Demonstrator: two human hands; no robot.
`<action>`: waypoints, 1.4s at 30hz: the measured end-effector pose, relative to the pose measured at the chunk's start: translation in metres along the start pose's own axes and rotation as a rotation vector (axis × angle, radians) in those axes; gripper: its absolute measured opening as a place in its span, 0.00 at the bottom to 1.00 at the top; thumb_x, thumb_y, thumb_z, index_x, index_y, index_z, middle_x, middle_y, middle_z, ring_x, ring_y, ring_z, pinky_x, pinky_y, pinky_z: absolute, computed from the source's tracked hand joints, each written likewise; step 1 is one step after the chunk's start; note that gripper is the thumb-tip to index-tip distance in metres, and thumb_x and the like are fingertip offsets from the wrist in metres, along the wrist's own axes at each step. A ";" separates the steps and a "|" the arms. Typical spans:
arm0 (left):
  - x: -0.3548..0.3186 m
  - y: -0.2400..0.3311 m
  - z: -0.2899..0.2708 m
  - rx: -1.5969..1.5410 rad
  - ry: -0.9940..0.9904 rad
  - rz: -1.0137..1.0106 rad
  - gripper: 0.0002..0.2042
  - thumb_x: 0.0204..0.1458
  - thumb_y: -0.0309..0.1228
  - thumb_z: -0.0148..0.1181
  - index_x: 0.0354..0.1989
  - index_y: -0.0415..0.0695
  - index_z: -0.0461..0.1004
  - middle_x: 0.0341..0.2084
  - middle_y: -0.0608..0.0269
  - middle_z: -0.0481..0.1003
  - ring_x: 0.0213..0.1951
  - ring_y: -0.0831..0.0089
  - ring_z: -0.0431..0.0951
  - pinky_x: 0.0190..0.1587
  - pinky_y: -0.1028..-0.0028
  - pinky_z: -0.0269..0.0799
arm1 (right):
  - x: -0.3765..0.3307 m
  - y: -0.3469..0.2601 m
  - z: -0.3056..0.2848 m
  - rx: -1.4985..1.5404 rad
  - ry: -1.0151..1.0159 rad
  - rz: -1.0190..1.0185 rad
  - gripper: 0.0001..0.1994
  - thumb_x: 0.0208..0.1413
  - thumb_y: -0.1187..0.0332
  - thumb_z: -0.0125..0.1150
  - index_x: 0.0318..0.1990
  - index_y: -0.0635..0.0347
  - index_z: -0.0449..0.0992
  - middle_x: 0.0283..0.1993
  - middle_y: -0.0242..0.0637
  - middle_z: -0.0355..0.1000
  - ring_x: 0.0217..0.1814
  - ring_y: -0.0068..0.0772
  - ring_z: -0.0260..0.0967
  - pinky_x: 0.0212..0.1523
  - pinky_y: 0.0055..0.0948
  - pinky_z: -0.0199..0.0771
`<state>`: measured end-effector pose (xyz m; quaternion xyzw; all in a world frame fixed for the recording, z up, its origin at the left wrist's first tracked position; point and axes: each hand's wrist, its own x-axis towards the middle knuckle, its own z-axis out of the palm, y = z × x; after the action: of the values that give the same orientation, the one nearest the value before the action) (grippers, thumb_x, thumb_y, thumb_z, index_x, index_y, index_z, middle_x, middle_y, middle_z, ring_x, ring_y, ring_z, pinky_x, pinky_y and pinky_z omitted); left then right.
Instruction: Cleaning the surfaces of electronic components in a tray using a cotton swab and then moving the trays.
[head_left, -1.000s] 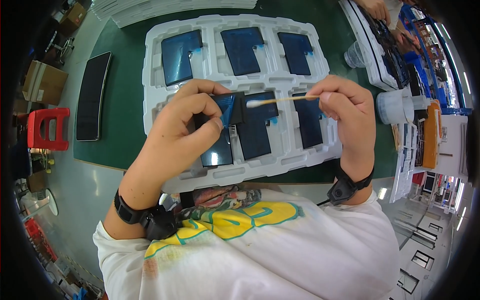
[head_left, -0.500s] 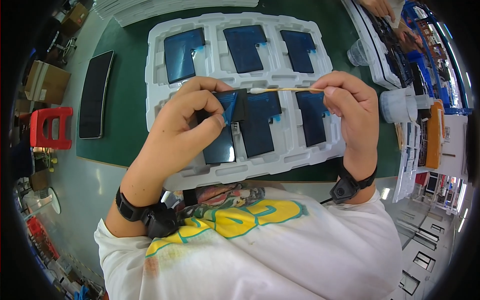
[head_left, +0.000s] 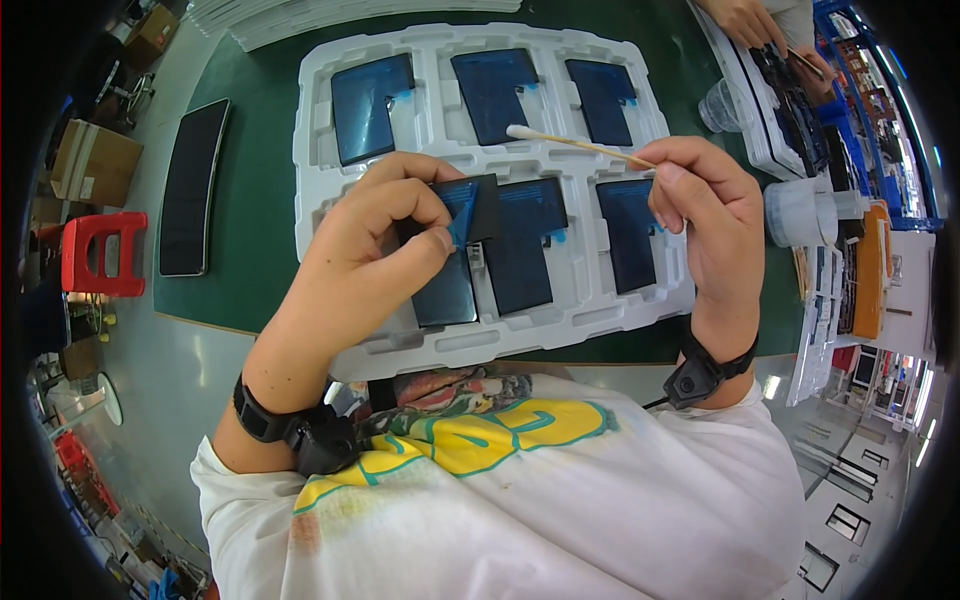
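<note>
My right hand [head_left: 707, 200] pinches the wooden stick of a cotton swab [head_left: 585, 146] between thumb and forefinger. The swab's white tip points left, above the tray and apart from the part at my left hand. My left hand [head_left: 370, 245] pinches a lifted flap of blue film [head_left: 463, 210] at the top of a flat, dark L-shaped part [head_left: 446, 295]. That part is over the near-left pocket of a white plastic tray [head_left: 375, 354]; whether it rests in the pocket I cannot tell. My fingers hide its upper left side. Similar blue-filmed parts [head_left: 524, 255] lie in the other pockets.
A black-screened phone or tablet [head_left: 195, 190] lies on the green table [head_left: 255, 190] to the left. Stacked white trays [head_left: 340, 14] stand behind. At the right are a clear plastic cup [head_left: 800, 213] and another person's hands [head_left: 745, 22]. A red stool [head_left: 105, 255] stands on the floor.
My right hand has drawn slightly right, and the swab's tip has risen away from the part at my left hand. My left hand keeps its pinch on the film.
</note>
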<state>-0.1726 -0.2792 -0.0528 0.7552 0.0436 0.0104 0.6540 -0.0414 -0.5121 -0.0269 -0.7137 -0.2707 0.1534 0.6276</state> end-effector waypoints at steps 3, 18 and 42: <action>-0.004 0.010 -0.002 0.019 0.025 -0.040 0.01 0.44 0.21 0.51 0.25 0.37 0.66 0.44 0.59 0.65 0.34 0.81 0.63 0.35 0.84 0.58 | 0.000 0.000 0.002 0.006 0.001 -0.005 0.08 0.53 0.74 0.51 0.36 0.66 0.76 0.27 0.29 0.70 0.21 0.12 0.54 0.22 0.13 0.53; -0.028 0.019 -0.016 0.544 0.054 0.150 0.03 0.42 0.17 0.50 0.26 0.36 0.65 0.45 0.53 0.69 0.46 0.62 0.68 0.49 0.73 0.61 | 0.000 -0.002 -0.001 -0.022 -0.014 -0.034 0.09 0.52 0.74 0.48 0.36 0.68 0.76 0.27 0.30 0.70 0.21 0.13 0.54 0.23 0.14 0.54; -0.031 0.057 -0.005 1.141 0.047 0.308 0.08 0.39 0.22 0.60 0.29 0.39 0.69 0.49 0.52 0.69 0.55 0.54 0.64 0.53 0.64 0.60 | -0.002 -0.011 -0.002 0.049 0.066 -0.079 0.10 0.52 0.72 0.50 0.36 0.69 0.75 0.22 0.29 0.65 0.21 0.15 0.57 0.23 0.15 0.56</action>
<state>-0.2011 -0.2842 0.0052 0.9848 -0.0532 0.0968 0.1343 -0.0439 -0.5145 -0.0165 -0.6917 -0.2739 0.1115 0.6589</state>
